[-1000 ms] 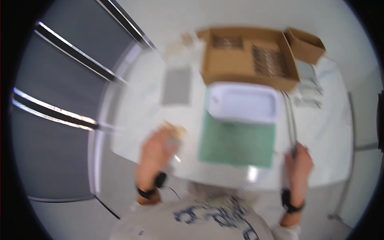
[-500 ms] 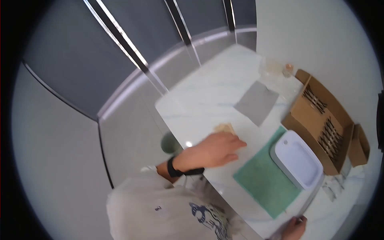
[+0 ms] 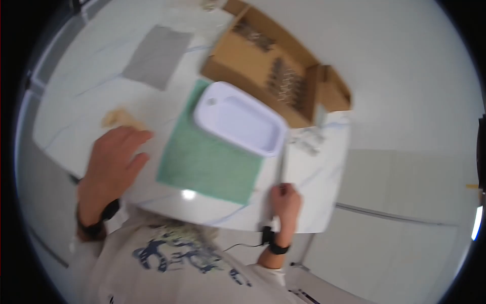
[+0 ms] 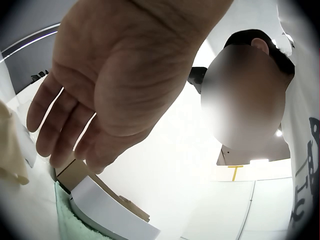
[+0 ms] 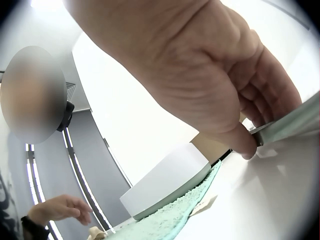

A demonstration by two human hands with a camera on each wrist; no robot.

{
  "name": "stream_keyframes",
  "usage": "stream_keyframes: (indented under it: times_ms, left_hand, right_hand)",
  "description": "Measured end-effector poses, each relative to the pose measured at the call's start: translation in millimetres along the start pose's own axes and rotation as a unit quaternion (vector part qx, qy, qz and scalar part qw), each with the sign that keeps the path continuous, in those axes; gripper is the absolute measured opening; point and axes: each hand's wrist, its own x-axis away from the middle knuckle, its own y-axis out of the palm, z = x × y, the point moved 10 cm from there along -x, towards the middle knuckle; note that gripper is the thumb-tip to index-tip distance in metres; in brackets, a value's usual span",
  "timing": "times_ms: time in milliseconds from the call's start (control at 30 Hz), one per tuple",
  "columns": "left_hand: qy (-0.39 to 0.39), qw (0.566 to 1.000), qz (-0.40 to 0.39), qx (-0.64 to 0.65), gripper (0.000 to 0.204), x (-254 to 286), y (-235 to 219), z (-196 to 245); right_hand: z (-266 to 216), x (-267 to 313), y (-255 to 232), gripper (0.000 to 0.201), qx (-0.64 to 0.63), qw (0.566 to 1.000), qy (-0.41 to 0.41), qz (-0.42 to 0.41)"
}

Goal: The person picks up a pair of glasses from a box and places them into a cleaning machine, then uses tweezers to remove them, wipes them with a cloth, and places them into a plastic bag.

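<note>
In the head view my left hand [image 3: 114, 157] hovers by the near left part of the table with its fingers loosely extended, holding nothing. Just beyond its fingertips lies a crumpled cream cloth-like piece [image 3: 121, 118], also at the left edge of the left wrist view. My right hand [image 3: 287, 205] rests low at the table's right side. Its thumb and curled fingers pinch the near end of a long slim tool [image 5: 286, 128], which runs away from me past the tray; its full shape is hidden. A white oval-cornered tray [image 3: 238, 121] sits on a green towel [image 3: 207, 169] between the hands.
Behind the tray stands an open cardboard box [image 3: 243, 58] with rows of dark metal items, beside a smaller box [image 3: 336, 91]. A grey sheet [image 3: 158, 57] lies at the far left. Clear packets [image 3: 309, 141] lie right of the tray.
The head view swung left, then back right. My left hand, earlier around the cream piece, has drawn back from it with fingers loosened. The right hand keeps its hold on the slim tool.
</note>
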Motion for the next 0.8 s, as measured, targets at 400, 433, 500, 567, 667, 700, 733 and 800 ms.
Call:
stream_keyframes:
  times_ms: [400, 433, 500, 567, 667, 700, 733, 800]
  left_hand:
    - [-0.052, 0.997, -0.009, 0.052, 0.038, 0.7, 15.3, -18.8]
    - [-0.053, 0.998, -0.017, 0.04, 0.038, 0.7, 16.3, -20.9]
    - [-0.033, 0.999, -0.005, 0.018, 0.037, -3.2, 10.6, -20.6]
    - [-0.03, 1.0, -0.005, 0.004, 0.035, -6.1, 9.3, -21.2]
    - [-0.025, 1.0, -0.002, 0.009, 0.033, -9.2, 12.5, -19.1]
    - [-0.024, 1.0, 0.0, 0.02, 0.033, -9.8, 13.5, -17.9]
    - [-0.022, 1.0, -0.004, 0.016, 0.033, -10.3, 15.3, -16.9]
    - [-0.019, 0.999, -0.022, 0.03, 0.038, -10.8, 21.1, -16.7]
  right_hand:
    - [20.4, 42.3, -26.7, 0.02, -0.142, 0.989, 0.029, -0.031]
    - [22.0, 45.9, -30.1, 0.019, -0.136, 0.99, 0.025, -0.022]
    - [36.0, 53.1, -33.5, 0.018, -0.13, 0.991, 0.009, 0.01]
    - [36.8, 58.5, -47.6, 0.018, -0.125, 0.991, 0.022, 0.044]
    - [31.7, 61.4, -73.0, 0.021, -0.131, 0.987, 0.049, 0.08]
    - [33.5, 60.7, -79.1, 0.022, -0.128, 0.986, 0.046, 0.097]
    - [34.8, 59.4, -84.6, 0.023, -0.127, 0.984, 0.043, 0.114]
    - [30.1, 53.4, -96.8, 0.023, -0.125, 0.981, 0.023, 0.147]
